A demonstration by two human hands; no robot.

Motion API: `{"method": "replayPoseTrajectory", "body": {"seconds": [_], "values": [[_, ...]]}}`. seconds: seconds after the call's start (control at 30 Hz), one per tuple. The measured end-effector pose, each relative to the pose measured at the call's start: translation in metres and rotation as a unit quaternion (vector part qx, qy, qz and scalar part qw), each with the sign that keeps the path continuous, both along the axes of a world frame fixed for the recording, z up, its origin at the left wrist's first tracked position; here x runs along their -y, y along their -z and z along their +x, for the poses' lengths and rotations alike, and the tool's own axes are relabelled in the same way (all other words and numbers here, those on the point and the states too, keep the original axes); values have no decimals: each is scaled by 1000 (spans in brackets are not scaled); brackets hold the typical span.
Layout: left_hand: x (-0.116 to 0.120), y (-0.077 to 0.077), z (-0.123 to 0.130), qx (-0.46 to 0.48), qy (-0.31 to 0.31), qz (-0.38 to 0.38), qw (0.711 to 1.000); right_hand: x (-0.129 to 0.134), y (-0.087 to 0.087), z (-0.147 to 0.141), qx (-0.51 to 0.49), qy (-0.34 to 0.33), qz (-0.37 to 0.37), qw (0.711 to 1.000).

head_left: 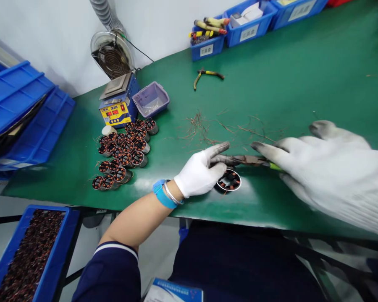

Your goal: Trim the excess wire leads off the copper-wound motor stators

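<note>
My left hand (201, 172), in a white glove with dark fingertips, has its thumb and fingers closed at a round motor stator (237, 181) near the table's front edge. The stator has a metal rim with black and copper-coloured windings inside; the hand covers its left part. My right hand (315, 163), also gloved, grips green-handled pliers (247, 160). The jaws point left over the stator's far rim and reach my left fingers. Their tip is partly hidden there. Loose wire clippings (198, 126) lie beyond both hands.
Several stators (126, 147) stand grouped at left, by a blue and yellow soldering device (115, 113) and a purple tray (165, 98). Yellow-handled cutters (208, 73) lie farther back, before blue bins (193, 54). A blue crate (71, 235) of dark and copper-coloured parts sits lower left.
</note>
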State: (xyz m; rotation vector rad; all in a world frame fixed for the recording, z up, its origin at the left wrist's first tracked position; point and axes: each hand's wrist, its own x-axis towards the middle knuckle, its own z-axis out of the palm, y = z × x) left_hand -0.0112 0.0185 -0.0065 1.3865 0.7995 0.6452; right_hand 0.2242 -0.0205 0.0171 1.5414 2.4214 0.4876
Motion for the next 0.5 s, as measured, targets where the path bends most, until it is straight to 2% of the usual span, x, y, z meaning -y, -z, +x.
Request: {"method": "replayPoseTrajectory", "body": {"seconds": [0.17,0.27,0.37,0.5], "values": [[0,0,0,3,1,1,1000,6,5,3,-25,-42,112,993],[1,-1,0,-13,-3,10,1000,4,3,0,-27,-41,59,997],[1,-3,1,-15,-9,12,1000,1,-3,-7,-14,-1,-13,1000],[2,-6,2,2,-13,-5,1000,0,-7,-15,-48,36,-32,998]]}}
